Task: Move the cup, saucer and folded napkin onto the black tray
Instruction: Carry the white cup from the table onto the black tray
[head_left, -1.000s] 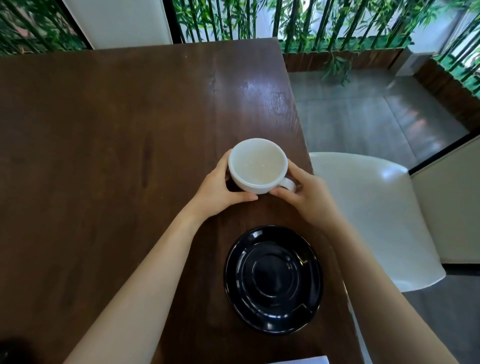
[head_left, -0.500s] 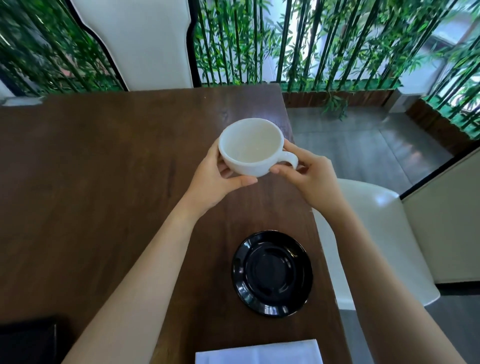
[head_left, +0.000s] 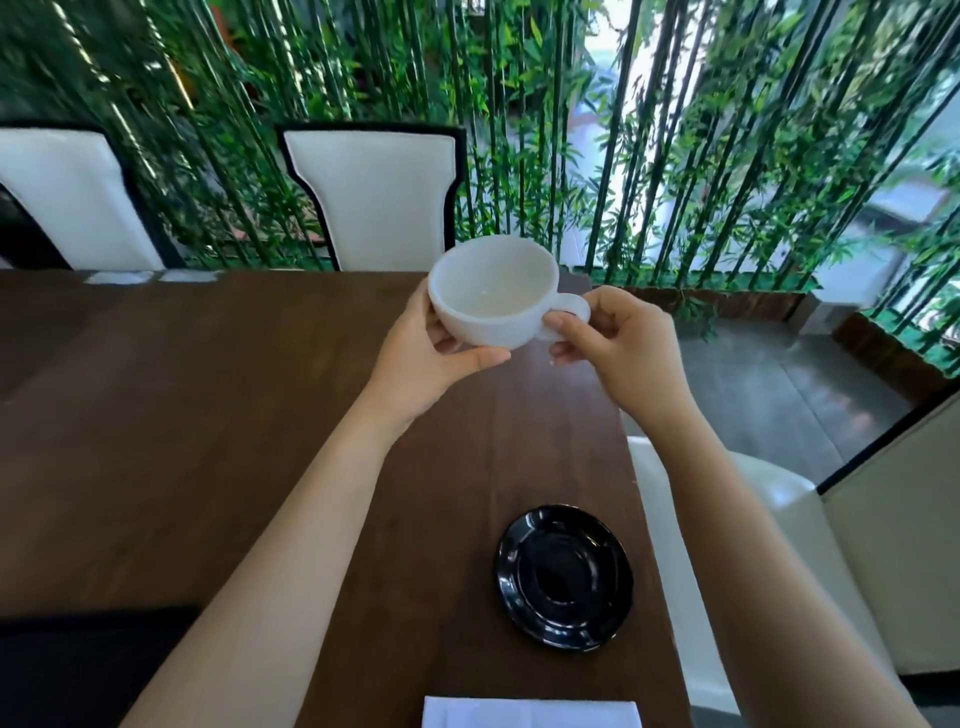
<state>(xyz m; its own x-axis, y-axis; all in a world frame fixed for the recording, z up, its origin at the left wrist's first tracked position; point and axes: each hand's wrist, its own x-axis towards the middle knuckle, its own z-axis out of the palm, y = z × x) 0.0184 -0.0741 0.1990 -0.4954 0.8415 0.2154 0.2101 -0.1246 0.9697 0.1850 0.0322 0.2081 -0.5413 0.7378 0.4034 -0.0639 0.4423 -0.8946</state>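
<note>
An empty white cup (head_left: 493, 291) is held in the air above the dark wooden table (head_left: 208, 415). My left hand (head_left: 431, 358) cradles its left side and underside. My right hand (head_left: 618, 348) pinches its handle on the right. The glossy black saucer (head_left: 563, 577) lies on the table near the right edge, below the cup. A folded white napkin (head_left: 530, 713) shows at the bottom edge, partly cut off. The black tray (head_left: 88, 665) fills the bottom left corner, partly behind my left forearm.
Two white chairs with black trim (head_left: 371, 197) stand at the table's far side, in front of a bamboo screen. Another white chair (head_left: 753, 519) sits just right of the table edge. Grey floor lies beyond it.
Both hands have lifted the cup up and away from the table. The view has tilted up, so the saucer sits lower in frame and the napkin and tray have come into sight.
</note>
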